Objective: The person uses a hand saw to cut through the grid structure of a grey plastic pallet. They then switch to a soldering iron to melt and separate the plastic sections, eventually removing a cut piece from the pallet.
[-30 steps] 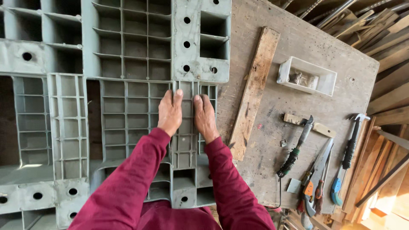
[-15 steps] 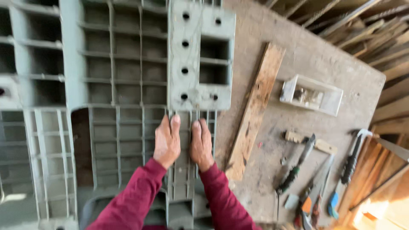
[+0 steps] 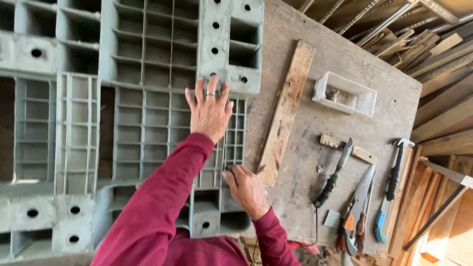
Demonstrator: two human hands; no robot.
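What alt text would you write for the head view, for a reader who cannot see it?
A person in red sleeves presses the left hand flat on a grey plastic pallet lying on a wooden workbench, while the right hand rests on the pallet's near edge. To the right lie a wooden board, a small white tray, a hammer and other hand tools.

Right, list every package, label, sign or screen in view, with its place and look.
None in view: no package, label, sign or screen.
Nearest to a package: small open white rectangular plastic tray, far side of the worn wooden workbench top, with dark bits inside.
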